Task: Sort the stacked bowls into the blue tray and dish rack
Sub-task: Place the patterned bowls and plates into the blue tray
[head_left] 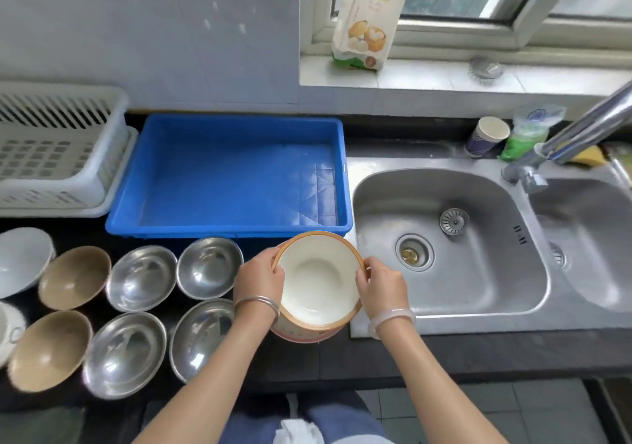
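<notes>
White slatted plastic forms the one dish rack [51, 149] at ten o'clock on the dark bench [478, 351], with the one blue tray [229, 173] just beside it at twelve, holding nothing. Below them sit two tan bowls [73, 277] and four steel bowls [208, 267] in two rows at eight o'clock, beside a white dish [24, 260] at the left edge. At centre the left hand [258, 281] and right hand [381, 289] grip opposite rims of the stacked bowls [316, 281], cream inside with orange edges, beside one steel sink [444, 238] at three o'clock.
</notes>
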